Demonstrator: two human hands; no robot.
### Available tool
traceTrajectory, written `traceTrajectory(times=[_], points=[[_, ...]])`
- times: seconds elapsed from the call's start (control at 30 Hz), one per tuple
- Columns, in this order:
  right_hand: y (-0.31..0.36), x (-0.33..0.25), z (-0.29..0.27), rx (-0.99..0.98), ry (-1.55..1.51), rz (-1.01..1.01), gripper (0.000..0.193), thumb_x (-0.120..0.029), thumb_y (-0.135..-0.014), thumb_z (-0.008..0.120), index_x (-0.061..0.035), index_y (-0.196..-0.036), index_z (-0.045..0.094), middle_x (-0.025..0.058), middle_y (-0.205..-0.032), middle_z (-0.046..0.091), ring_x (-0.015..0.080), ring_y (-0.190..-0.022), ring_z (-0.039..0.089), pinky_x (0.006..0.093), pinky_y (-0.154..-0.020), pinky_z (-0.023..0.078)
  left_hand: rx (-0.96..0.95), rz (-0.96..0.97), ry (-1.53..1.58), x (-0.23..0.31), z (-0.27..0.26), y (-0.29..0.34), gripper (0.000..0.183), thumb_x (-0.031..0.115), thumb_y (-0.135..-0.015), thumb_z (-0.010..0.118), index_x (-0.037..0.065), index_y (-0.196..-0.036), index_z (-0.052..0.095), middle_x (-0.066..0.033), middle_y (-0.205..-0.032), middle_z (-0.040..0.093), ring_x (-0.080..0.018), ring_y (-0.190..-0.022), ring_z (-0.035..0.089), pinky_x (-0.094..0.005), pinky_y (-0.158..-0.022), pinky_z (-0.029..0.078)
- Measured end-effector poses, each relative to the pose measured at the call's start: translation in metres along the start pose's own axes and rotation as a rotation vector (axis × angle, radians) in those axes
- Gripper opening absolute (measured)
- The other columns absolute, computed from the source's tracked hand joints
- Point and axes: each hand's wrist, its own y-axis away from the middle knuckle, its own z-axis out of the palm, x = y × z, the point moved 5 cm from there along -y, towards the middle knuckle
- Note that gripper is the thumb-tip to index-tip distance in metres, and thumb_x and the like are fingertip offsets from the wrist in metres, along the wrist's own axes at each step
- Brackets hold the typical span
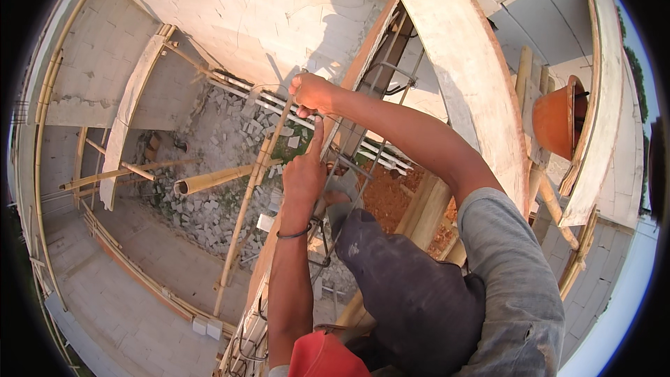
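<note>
Right hand (312,93) curled, left hand (304,176) index straight; slender bamboo pole (240,244) near.

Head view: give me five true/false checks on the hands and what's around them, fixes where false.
1. The left hand has its index finger extended. True.
2. The right hand is spread flat, palm open. False: its fingers are curled in.
3. A dark band circles the left wrist. True.
4. The orange bucket is at the picture's left edge. False: it is on the right side.
5. The sleeve on the right arm is bright yellow. False: it is grey.
</note>
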Motion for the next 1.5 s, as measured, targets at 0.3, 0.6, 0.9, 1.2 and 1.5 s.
traceTrajectory(times=[0.3,0.6,0.9,1.2,1.5], points=[[-0.013,-0.018,0.037,-0.03,0.324,-0.238,0.019,-0.015,-0.093,0.055,0.0,-0.103,0.06,0.0149,-0.099,0.067,0.0298,-0.064,0.067,0.0364,-0.063,0.054,-0.023,0.019,-0.022,0.001,0.001,-0.003,0.09,0.007,-0.079,0.064,0.032,-0.153,0.021,-0.0211,-0.066,0.063,-0.0396,-0.062,0.064,-0.0495,-0.057,0.051],[0.153,-0.013,-0.122,0.172,0.755,-0.544,0.028,-0.025,-0.09,0.065,-0.001,-0.103,0.068,0.0169,-0.098,0.068,0.0339,-0.092,0.065,0.0408,-0.078,0.051,0.017,0.043,-0.036,0.0,0.002,-0.001,0.093,0.007,-0.076,0.069,0.027,-0.154,0.021,-0.021,-0.063,0.06,-0.0412,-0.06,0.061,-0.0505,-0.058,0.048],[0.208,0.065,-0.119,0.402,0.876,-0.522,0.021,-0.02,-0.091,0.063,-0.0014,-0.101,0.064,0.015,-0.095,0.069,0.0362,-0.085,0.065,0.0425,-0.073,0.051,0.017,0.023,0.003,0.0,-0.006,-0.002,0.095,0.003,-0.077,0.059,0.023,-0.156,0.01,-0.0242,-0.062,0.058,-0.0429,-0.058,0.059,-0.0509,-0.054,0.045],[0.175,-0.006,-0.049,0.438,0.994,-0.578,0.024,-0.006,-0.082,0.06,-0.0047,-0.107,0.061,0.018,-0.09,0.059,0.0369,-0.068,0.064,0.0451,-0.059,0.053,0.051,0.01,-0.051,-0.002,0.001,-0.002,0.109,0.008,-0.074,0.071,0.02,-0.156,0.0,-0.0203,-0.064,0.063,-0.0373,-0.057,0.063,-0.0461,-0.049,0.049],[0.164,-0.013,-0.016,0.315,1.005,-0.702,0.023,-0.004,-0.078,0.061,-0.0001,-0.101,0.063,0.0173,-0.09,0.056,0.0358,-0.072,0.065,0.043,-0.061,0.054,0.014,0.085,-0.025,-0.004,0.0,-0.004,0.099,0.009,-0.077,0.07,0.031,-0.155,0.013,-0.0203,-0.067,0.064,-0.0394,-0.065,0.065,-0.0494,-0.057,0.052]])
